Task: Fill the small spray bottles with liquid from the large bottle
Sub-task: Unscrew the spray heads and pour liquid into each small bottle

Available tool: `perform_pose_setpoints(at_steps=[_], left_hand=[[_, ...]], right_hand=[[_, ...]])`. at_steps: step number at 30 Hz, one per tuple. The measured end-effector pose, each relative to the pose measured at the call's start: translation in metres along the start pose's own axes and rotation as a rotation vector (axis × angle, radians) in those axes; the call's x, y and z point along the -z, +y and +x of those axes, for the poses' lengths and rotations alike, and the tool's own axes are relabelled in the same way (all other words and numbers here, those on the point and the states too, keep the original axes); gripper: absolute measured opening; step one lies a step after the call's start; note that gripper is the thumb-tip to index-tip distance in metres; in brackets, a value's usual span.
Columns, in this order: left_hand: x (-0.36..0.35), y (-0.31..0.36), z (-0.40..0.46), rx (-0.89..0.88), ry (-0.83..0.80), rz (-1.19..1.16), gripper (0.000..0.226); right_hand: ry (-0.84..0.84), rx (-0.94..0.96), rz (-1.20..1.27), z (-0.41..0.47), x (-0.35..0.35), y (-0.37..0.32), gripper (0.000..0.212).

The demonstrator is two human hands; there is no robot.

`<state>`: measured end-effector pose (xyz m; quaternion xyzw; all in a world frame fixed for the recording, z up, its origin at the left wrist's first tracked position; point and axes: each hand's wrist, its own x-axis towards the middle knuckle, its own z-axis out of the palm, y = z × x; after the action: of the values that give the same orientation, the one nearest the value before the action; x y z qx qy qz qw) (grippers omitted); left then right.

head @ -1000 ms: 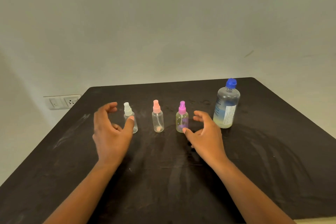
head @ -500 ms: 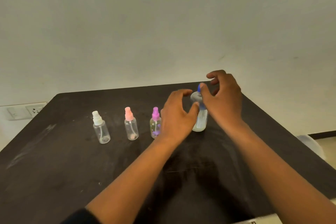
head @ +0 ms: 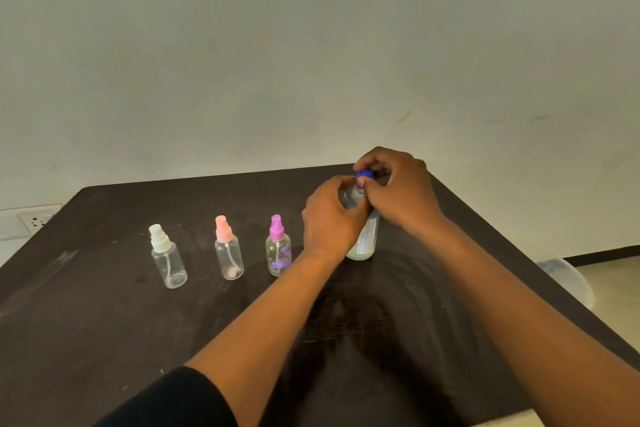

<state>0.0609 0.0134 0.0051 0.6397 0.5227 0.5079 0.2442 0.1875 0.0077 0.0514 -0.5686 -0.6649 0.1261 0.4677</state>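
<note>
The large clear bottle (head: pixel 365 239) stands upright on the black table (head: pixel 104 340), right of the small bottles. My left hand (head: pixel 329 218) grips its body from the left. My right hand (head: pixel 398 191) pinches its blue cap (head: pixel 365 175) from above. Three small spray bottles stand in a row to the left: one with a white top (head: pixel 166 258), one with a pink top (head: pixel 228 250), one with a purple top (head: pixel 278 248). The large bottle's upper part is mostly hidden by my hands.
A pale wall rises behind the table. A wall socket (head: pixel 33 220) sits at the far left. A clear plastic container (head: pixel 568 279) lies on the floor past the table's right edge.
Both hands moved from near the small bottles to the large bottle. The left hand now grips its body and the right hand has closed on the cap. The view shifted right.
</note>
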Motion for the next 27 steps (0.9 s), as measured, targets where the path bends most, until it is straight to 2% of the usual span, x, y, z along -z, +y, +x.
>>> perform_pose_setpoints(at_steps=[2,4,8,14,19,25,27], left_hand=[[-0.001,-0.002,-0.001,-0.004,0.011,-0.033,0.036],[-0.005,-0.004,-0.002,-0.001,0.034,-0.047,0.033],[-0.010,-0.007,-0.005,0.023,0.075,-0.072,0.030],[-0.009,-0.009,-0.006,0.018,0.071,-0.098,0.040],[-0.012,-0.010,-0.006,0.031,0.092,-0.124,0.036],[-0.013,-0.011,-0.006,0.032,0.088,-0.143,0.039],[-0.014,-0.012,-0.006,0.023,0.083,-0.138,0.040]], right_hand=[[0.000,-0.040,0.048,0.000,0.000,0.000,0.026],[0.033,-0.058,0.056,0.002,-0.001,0.001,0.021],[0.053,-0.003,-0.023,0.004,-0.003,0.002,0.020],[0.041,0.000,0.012,0.003,-0.006,0.002,0.020],[0.092,0.039,-0.008,0.002,-0.013,0.008,0.016],[0.060,0.025,0.087,0.000,-0.009,0.007,0.023],[0.062,0.010,0.101,0.000,-0.008,0.007,0.018]])
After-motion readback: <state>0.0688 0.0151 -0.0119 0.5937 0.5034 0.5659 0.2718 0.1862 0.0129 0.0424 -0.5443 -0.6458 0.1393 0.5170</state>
